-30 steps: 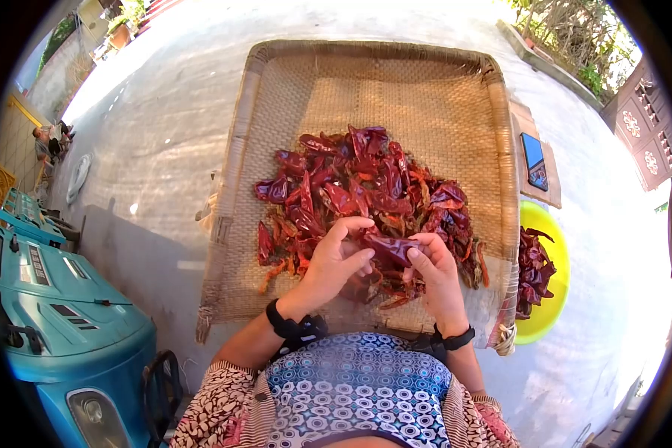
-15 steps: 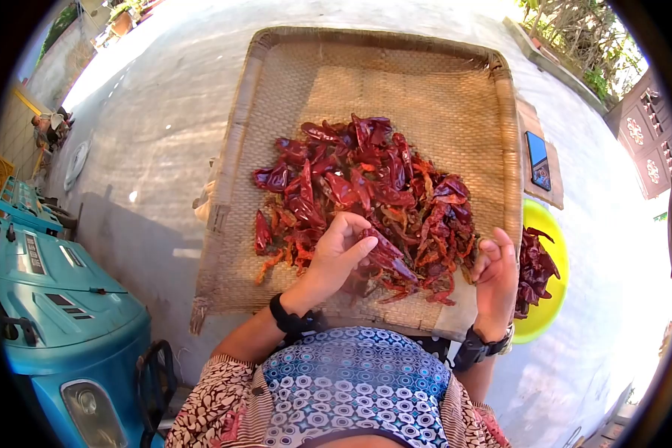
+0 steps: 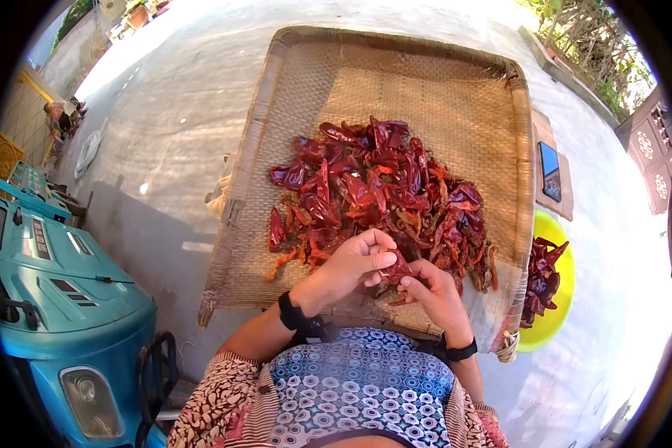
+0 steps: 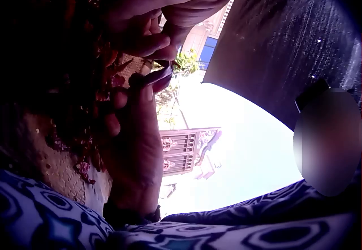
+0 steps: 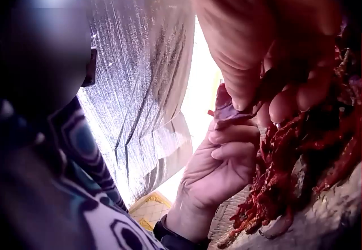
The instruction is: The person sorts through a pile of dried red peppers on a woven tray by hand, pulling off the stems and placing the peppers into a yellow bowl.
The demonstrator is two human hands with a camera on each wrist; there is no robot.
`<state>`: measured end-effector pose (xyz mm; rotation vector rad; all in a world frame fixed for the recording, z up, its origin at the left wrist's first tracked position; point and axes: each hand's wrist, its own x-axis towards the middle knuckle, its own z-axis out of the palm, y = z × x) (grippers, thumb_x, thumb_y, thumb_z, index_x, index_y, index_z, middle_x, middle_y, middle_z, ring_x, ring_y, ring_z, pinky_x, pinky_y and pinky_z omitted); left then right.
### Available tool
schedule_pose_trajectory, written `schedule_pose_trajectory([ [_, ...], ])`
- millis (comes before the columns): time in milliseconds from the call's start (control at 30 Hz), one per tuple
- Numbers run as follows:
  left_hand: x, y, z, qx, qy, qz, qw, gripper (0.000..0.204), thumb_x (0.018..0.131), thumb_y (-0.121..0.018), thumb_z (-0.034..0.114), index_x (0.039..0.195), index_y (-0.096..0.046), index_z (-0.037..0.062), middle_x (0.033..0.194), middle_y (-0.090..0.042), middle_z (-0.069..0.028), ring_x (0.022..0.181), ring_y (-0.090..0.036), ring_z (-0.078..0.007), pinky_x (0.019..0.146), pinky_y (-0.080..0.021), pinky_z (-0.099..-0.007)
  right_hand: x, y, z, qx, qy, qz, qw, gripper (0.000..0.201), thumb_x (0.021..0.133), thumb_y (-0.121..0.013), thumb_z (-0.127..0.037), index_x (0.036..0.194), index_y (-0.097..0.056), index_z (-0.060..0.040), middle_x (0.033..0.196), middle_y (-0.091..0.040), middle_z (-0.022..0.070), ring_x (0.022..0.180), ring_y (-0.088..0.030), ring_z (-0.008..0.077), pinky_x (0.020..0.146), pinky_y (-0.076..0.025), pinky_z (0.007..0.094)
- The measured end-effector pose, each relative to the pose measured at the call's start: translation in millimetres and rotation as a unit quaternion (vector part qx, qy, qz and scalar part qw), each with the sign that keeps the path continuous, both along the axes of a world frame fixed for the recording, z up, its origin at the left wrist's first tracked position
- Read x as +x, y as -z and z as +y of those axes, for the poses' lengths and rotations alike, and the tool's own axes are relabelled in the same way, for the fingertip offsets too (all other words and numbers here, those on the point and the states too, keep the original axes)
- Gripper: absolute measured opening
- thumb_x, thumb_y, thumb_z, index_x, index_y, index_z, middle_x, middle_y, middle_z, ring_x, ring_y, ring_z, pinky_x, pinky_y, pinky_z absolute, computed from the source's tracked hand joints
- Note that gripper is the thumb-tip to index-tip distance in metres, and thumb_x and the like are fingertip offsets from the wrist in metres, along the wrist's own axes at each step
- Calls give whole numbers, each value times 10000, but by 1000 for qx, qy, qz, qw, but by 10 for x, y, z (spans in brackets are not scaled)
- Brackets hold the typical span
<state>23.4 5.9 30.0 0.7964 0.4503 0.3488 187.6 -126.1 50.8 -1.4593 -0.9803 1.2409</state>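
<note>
Between both hands, above the near edge of the pile, a dark red dried pepper (image 3: 397,269) is held. My left hand (image 3: 349,267) pinches its left end with thumb and fingers; my right hand (image 3: 439,297) pinches the other end. In the right wrist view the pepper (image 5: 227,110) looks purplish and creased between the fingertips. The left wrist view is dark, with the pepper (image 4: 159,78) between the two hands. A heap of red peppers (image 3: 358,190) lies on a woven tray (image 3: 425,97) beyond the hands.
Right of the tray, a yellow-green basin (image 3: 566,287) holds more dark red peppers. A phone (image 3: 550,172) rests on a board beside the tray. A teal vehicle (image 3: 67,299) stands at the left, and a person (image 3: 63,112) is far back left.
My right hand, apart from the pepper at the right half a second ago, has moved back left and now pinches it. My left hand keeps its hold.
</note>
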Motion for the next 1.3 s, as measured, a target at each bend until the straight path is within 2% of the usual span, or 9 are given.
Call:
schedule_pose_trajectory([
  [200, -73, -197, 201, 222, -114, 75, 965, 333, 903, -660, 112, 1212, -544, 74, 1091, -582, -31, 785, -580, -78, 644, -472, -218, 195, 52, -104, -6, 62, 48, 997, 141, 952, -601, -129, 1029, -607, -11, 810, -631, 6, 659, -562, 54, 602, -462, 205],
  [267, -215, -193, 454, 495, -174, 201, 827, 387, 853, -673, 71, 1212, -532, 50, 1108, -534, -71, 765, -589, -118, 709, -502, -256, 354, -53, -158, 36, 134, 43, 989, 131, 966, -583, -152, 1029, -600, -38, 790, -614, -5, 635, -547, 52, 594, -452, 204],
  [400, -447, -138, 925, 550, -245, 362, 711, 431, 827, -675, 79, 1231, -527, 68, 1218, -488, -130, 823, -625, -248, 783, -523, -353, 823, -47, -331, 173, 331, 111, 921, 189, 983, -555, -222, 1101, -576, -76, 835, -610, 6, 654, -525, 85, 594, -432, 219],
  [433, -521, 6, 1084, 613, -245, 393, 640, 463, 822, -689, 122, 1247, -513, 70, 1258, -475, -136, 968, -614, -341, 839, -512, -419, 949, -7, -388, 221, 366, 192, 883, 205, 983, -552, -230, 1120, -579, -79, 873, -616, 5, 691, -528, 88, 606, -437, 228],
  [567, -631, 179, 1298, 623, -204, 473, 589, 473, 810, -710, 166, 1233, -515, 81, 1261, -468, -140, 1040, -588, -385, 865, -501, -459, 1147, -43, -502, 252, 423, 408, 769, 266, 994, -524, -255, 1193, -570, -85, 954, -627, -7, 759, -529, 99, 632, -448, 250],
  [800, -617, 134, 1157, 664, -251, 466, 528, 313, 820, -709, 192, 1088, -585, 88, 1103, -525, -122, 898, -601, -362, 772, -490, -449, 781, 64, -356, 177, 333, 245, 893, 223, 998, -494, -175, 1172, -547, -48, 930, -627, 33, 721, -561, 99, 628, -448, 234],
  [867, -613, -52, 1085, 696, -251, 410, 533, 277, 859, -665, 150, 1081, -581, 7, 1055, -540, -121, 837, -594, -326, 744, -485, -419, 641, -12, -268, 161, 274, 198, 927, 218, 992, -500, -157, 1173, -546, -43, 930, -631, 34, 724, -571, 89, 646, -462, 232],
  [1033, -359, -577, 559, 496, -151, 323, 792, 210, 880, -651, 117, 1043, -604, -8, 907, -550, -84, 698, -576, -167, 597, -476, -299, 340, -121, -56, 70, 92, 80, 990, 264, 979, -563, -218, 1194, -539, -66, 918, -624, 5, 735, -553, 48, 672, -468, 218],
  [1300, -19, -325, -37, 450, 36, 172, 875, 175, 958, -589, 163, 1064, -597, 24, 843, -591, -17, 619, -546, -81, 553, -442, -232, -22, -33, 95, 126, 19, -129, 983, 274, 980, -548, -209, 1165, -550, -7, 841, -625, 38, 693, -571, 79, 637, -485, 259],
])
